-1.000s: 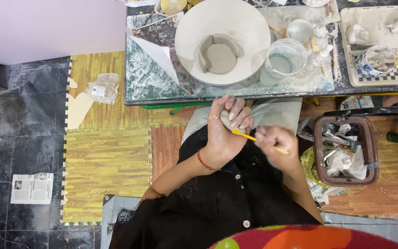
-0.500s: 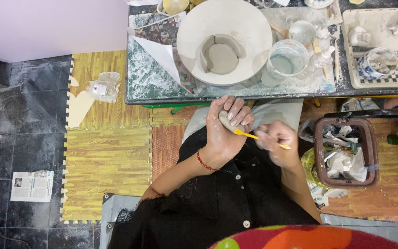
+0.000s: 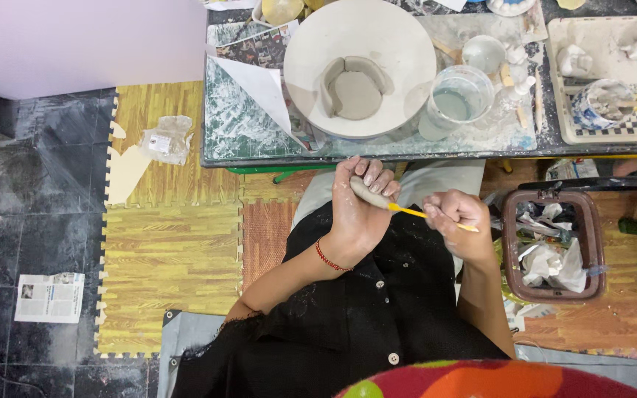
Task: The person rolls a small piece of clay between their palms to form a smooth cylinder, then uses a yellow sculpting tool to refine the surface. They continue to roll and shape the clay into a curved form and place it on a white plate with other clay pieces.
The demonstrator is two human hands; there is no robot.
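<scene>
My left hand is closed around a small roll of grey clay, held over my lap just below the table's edge. My right hand grips a thin yellow tool whose tip touches the clay. On the table above stands a large white bowl with curved grey clay pieces inside. A red string bracelet circles my left wrist.
A clear cup of water stands right of the bowl. A white tray with a checkered cloth and a cup is at the far right. A brown bin of crumpled paper sits on the floor right of me. Foam mats, a plastic bag and a newspaper lie left.
Both hands stay together over my lap; they have shifted only slightly while the tool works at the clay.
</scene>
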